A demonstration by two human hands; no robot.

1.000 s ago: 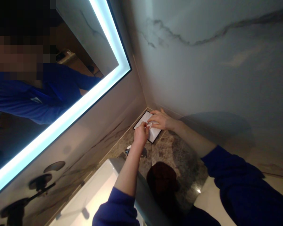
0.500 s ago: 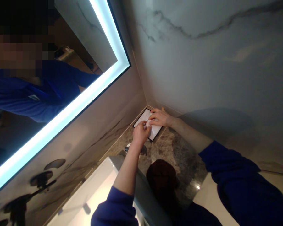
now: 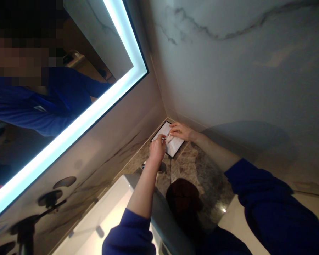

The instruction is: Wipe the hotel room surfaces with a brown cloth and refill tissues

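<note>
A white tissue-like sheet in a dark-edged rectangular holder [image 3: 173, 149] lies in the corner of the brown stone counter [image 3: 186, 161]. My left hand [image 3: 157, 148] is at the holder's near-left side, thumb and fingers pinched on a bit of the white sheet. My right hand [image 3: 181, 131] rests at the holder's right side with fingers bent over the white material, its fingertips near those of my left hand. What lies right under the right fingers is too small to make out.
A white basin [image 3: 114, 212] is at the lower left, with a dark faucet [image 3: 25, 226] beyond it. Beside my left wrist sits a small round metallic item [image 3: 162, 167]. The lit mirror [image 3: 95, 106] fills the upper left. A marbled wall [image 3: 228, 78] rises at the right.
My left hand's fingers have shifted slightly up and left, and the gap between the two hands is a little wider. The view has moved slightly.
</note>
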